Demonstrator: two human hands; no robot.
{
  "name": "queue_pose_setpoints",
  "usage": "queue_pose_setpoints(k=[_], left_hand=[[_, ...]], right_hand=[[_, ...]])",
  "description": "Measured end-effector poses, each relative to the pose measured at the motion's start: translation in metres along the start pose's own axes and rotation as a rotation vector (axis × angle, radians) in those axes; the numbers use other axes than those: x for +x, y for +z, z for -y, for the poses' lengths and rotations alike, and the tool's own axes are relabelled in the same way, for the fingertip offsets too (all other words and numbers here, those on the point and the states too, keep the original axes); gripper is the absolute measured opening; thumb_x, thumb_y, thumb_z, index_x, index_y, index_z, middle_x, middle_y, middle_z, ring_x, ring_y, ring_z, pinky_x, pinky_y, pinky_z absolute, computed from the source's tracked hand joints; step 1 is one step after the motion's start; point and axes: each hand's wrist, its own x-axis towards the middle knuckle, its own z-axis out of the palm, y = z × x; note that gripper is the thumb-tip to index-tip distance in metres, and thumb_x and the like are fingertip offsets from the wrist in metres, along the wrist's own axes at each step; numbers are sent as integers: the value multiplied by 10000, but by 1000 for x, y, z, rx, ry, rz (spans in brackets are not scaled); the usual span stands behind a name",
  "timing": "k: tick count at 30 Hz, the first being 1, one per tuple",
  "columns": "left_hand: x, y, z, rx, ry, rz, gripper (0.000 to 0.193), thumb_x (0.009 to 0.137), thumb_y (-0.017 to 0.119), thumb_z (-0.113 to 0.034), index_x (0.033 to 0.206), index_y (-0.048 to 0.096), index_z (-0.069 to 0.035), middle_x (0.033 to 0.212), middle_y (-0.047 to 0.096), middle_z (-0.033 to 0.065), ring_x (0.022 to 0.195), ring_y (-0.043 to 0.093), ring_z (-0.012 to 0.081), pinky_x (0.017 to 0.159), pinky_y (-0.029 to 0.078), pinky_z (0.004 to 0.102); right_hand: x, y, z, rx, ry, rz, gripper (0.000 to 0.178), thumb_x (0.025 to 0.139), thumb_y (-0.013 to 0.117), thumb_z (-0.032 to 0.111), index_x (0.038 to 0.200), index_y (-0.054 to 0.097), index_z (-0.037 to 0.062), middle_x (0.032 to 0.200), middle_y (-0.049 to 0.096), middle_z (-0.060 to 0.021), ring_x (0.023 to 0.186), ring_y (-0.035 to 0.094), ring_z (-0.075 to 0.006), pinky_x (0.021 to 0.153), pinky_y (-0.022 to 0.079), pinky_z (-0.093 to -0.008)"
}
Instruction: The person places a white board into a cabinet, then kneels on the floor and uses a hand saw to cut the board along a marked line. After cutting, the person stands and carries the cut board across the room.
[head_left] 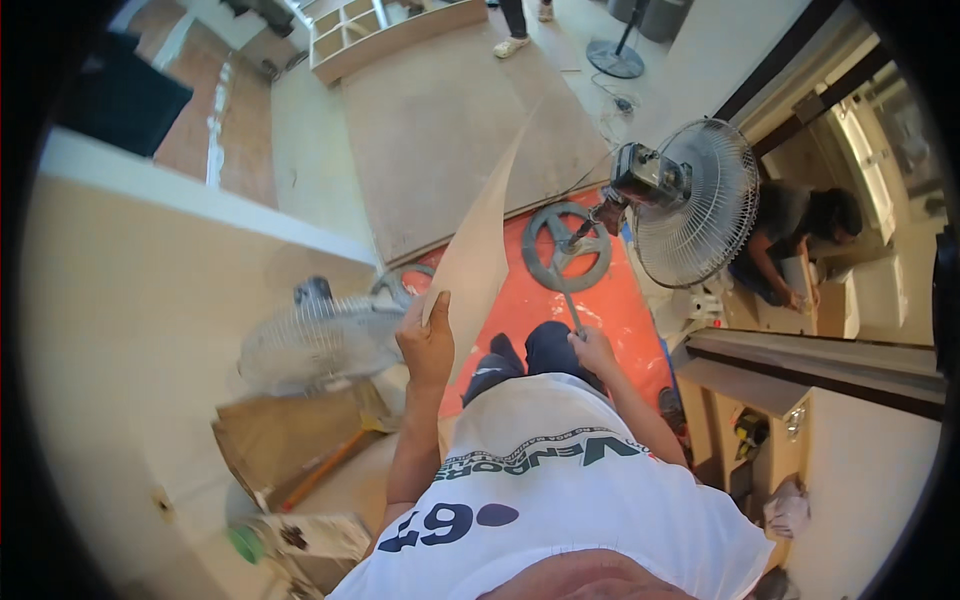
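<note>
My left hand (427, 335) grips the edge of a thin, pale sheet (482, 245), thumb on its face. The sheet stands tilted upward in front of me and curves to a narrow point at its far end. My right hand (592, 350), lower and to the right, is closed around the near end of a long, thin grey tool (573, 305). Its shaft points away toward the round base of a fan; its exact kind is not clear. The tool and the sheet are apart.
A wire-caged fan (700, 205) stands right, its ring base (567, 250) on the orange floor covering (515, 300). Another fan (320, 340) is left. A large board (440, 140) lies ahead. A co-worker (790, 240) is at right; another person's shoe (510, 46) shows far off.
</note>
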Motion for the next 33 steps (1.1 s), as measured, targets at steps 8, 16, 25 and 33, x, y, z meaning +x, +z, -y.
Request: queue_pose_setpoints(k=[8,16,25,33], left_hand=[[176,52,-5,62,125,9,210,970,647,-145,995,686,60,864,708,94,718,564,158,676,471,308],[327,112,-40,-219,-193,-176,292,937,708,-183,1002,663,99,935,680,61,835,567,142,783,480,306],[456,238,2,-98,-94,214,301,953,664,-237,1001,649,60,725,633,236,621,597,321,610,487,389],[599,308,-110,-355,189,624,337,993,561,-195,1280,572,-19,1161,630,212,1048,638,372,854,517,403]], right_hand=[[140,-7,164,364,-29,20,228,923,603,217,936,631,-9,644,613,-84,588,620,-175,563,483,-360],[311,-5,194,251,-127,-297,292,964,550,205,1165,566,-7,981,651,-118,876,624,-255,794,503,-358],[415,-37,231,1062,407,-133,137,932,588,131,1049,573,61,873,593,-86,693,624,-222,559,552,-381],[494,-112,218,1127,601,-449,151,921,573,58,1068,605,74,795,597,-34,681,598,-196,574,511,-352]])
